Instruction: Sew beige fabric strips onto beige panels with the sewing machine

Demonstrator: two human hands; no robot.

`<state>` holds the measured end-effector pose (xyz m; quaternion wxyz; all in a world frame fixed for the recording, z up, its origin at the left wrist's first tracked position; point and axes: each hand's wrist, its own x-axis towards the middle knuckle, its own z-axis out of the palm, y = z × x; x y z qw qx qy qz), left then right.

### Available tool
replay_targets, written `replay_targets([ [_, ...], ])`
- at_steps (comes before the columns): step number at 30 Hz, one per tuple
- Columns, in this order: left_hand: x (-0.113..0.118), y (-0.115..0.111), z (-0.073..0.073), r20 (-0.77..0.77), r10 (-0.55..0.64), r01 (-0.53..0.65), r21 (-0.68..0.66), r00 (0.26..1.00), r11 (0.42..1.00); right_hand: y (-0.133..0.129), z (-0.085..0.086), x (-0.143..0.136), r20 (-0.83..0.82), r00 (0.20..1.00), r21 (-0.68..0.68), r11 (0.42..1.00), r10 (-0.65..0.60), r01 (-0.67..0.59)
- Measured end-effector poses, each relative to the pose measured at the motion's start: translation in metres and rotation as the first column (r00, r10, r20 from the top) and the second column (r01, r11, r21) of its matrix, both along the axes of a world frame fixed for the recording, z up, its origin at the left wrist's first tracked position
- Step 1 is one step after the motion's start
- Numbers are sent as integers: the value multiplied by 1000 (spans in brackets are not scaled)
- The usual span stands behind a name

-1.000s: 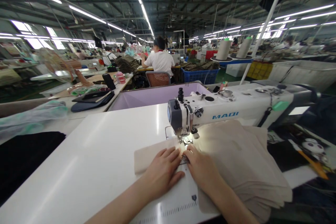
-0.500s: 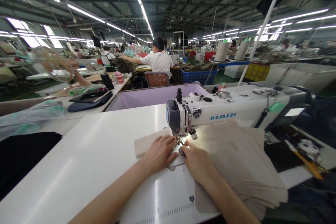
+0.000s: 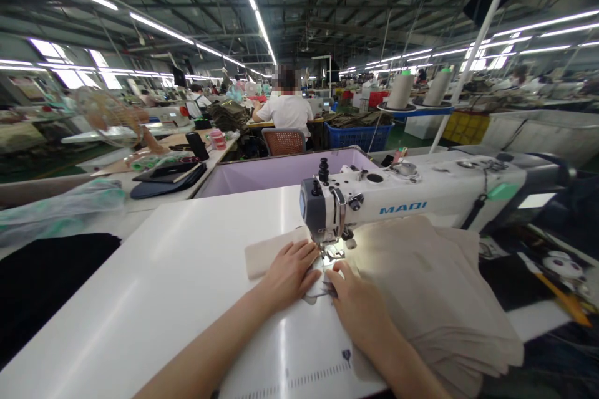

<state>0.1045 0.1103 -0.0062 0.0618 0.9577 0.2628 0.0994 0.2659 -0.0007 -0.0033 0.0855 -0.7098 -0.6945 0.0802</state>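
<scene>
My left hand (image 3: 294, 271) lies flat with its fingers stretched over a beige fabric piece (image 3: 262, 257), close to the needle area of a white sewing machine (image 3: 402, 199). Just in front of the presser foot (image 3: 333, 253), my right hand (image 3: 358, 293) is closed in a pinch. Something small and dark shows at its fingertips, too hidden to name. Between the hands is the metal plate (image 3: 318, 288) of the machine bed. A stack of beige fabric panels (image 3: 421, 280) lies beside and under my right forearm.
The white tabletop (image 3: 187, 274) carries a printed ruler near its front edge. Behind it stands a lilac-lined bin (image 3: 262, 177). Two thread cones (image 3: 400, 90) sit on a stand at the back right. A person in a white shirt (image 3: 287, 113) sits ahead, facing away.
My right hand has drawn slightly back from the needle, baring more of the presser foot. My left hand stays on the fabric. The person ahead has pulled in an outstretched arm.
</scene>
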Motion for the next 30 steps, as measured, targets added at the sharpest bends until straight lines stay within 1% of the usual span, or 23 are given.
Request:
replay_targets([
  [4,0,0,0,-5,14,-14,3,1000,1000,-3,0,-5,26,1000,-14,1000,8,-8],
  [9,3,-1,-3,-10,53,-53,16,999,998,-9,-10,-12,49,999,-13,1000,-16,17],
  [13,-1,-20,0,-57,153,-152,18,987,988,-20,-15,-9,20,1000,-57,998,-20,21],
  [15,-7,-33,4,-82,194,-194,15,978,981,-26,-18,-5,-6,1000,-44,999,-27,27],
  [18,-20,-45,10,-78,198,-200,-10,977,980,-32,-22,1,-22,999,-30,999,-26,25],
  [21,-31,-41,15,-30,178,-180,-81,984,980,-33,-23,3,-7,1000,-69,997,-19,19],
  [23,-36,-33,20,11,129,-126,-138,992,982,-32,-23,3,-8,1000,-76,997,-22,21],
  [24,-38,-28,22,12,103,-100,-146,995,984,-32,-24,3,-18,1000,-68,997,-24,23],
  [25,-40,-25,24,-26,101,-103,-131,995,986,-32,-24,3,-34,999,-49,998,-29,27],
  [26,-41,-24,27,-92,134,-143,-95,987,985,-33,-26,3,-58,998,-16,999,-35,34],
  [27,-42,-24,29,-170,202,-211,-42,965,976,-35,-27,4,-87,995,32,998,-42,45],
  [29,-43,-28,32,-296,370,-367,69,881,928,-38,-31,5,-155,988,139,989,-24,46],
  [30,-43,-32,33,-326,437,-429,102,838,898,-40,-32,6,-188,982,183,983,12,23],
])
